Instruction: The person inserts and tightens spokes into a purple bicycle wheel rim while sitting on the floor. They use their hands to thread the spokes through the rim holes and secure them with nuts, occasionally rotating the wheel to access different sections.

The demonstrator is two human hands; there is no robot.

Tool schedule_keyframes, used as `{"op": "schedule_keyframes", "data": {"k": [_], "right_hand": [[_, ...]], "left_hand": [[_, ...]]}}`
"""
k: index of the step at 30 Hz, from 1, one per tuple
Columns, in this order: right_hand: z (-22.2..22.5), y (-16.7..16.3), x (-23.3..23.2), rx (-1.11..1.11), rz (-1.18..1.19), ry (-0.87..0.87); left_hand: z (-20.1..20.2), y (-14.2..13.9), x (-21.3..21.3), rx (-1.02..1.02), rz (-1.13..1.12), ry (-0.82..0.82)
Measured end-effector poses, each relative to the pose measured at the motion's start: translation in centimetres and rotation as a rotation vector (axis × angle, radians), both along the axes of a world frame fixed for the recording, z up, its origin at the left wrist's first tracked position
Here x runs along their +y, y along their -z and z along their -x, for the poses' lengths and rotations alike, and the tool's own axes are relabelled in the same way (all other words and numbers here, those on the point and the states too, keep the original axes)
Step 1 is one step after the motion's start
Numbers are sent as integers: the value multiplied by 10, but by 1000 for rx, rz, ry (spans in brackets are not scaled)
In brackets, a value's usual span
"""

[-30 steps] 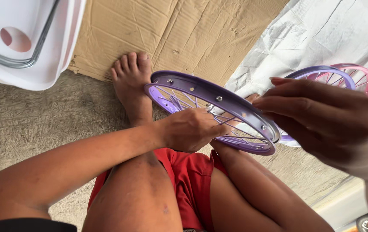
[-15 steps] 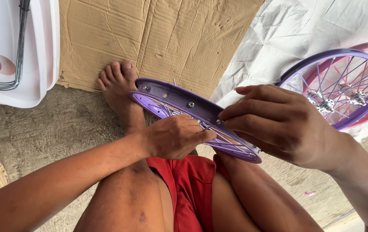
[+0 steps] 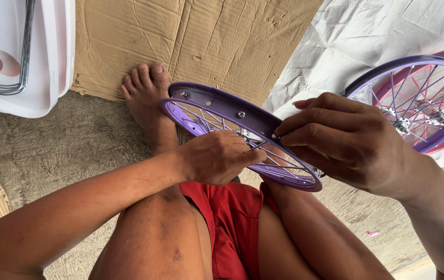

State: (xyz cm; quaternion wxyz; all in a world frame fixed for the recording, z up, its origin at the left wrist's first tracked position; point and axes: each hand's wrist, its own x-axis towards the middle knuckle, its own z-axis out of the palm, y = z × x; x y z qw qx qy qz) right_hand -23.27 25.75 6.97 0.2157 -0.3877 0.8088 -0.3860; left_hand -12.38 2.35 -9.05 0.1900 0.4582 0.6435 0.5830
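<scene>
1. The purple wheel rim (image 3: pixel 216 106) rests tilted over the person's knees.
2. The left hand (image 3: pixel 216 158) grips its spokes (image 3: pixel 279 158).
3. The right hand (image 3: pixel 343 140) pinches the rim's edge.
4. Many spokes look fitted already; the work seems unfinished.

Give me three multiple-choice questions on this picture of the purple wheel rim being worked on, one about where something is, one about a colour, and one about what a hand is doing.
1. Where is the flattened cardboard?
A. on the ground beyond the bare foot
B. on the lap
C. over the spare wheels

2. What colour are the shorts?
A. blue
B. red
C. white

3. What is the right hand doing?
A. resting on the knee
B. lying open on the ground
C. pinching at the rim edge

Answers: 1 A, the cardboard lies past the toes. 2 B, red cloth shows between the legs. 3 C, its fingers meet at the rim's outer band, while the left hand is at the spokes.
</scene>
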Motion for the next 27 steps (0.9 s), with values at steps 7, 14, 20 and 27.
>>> {"op": "schedule_keyframes", "data": {"k": [7, 14, 20, 27], "right_hand": [[4, 2, -7, -26, -72, 33], [8, -4, -12, 9, -164, 21], [12, -5, -15, 20, -220, -18], [11, -1, -19, -11, -282, 57]], "left_hand": [[-1, 0, 2, -47, -2, -25], [5, -5, 4, -59, 1, -41], [11, -14, 5, -129, -6, -71], [8, -8, 11, -107, 80, -36]]}}
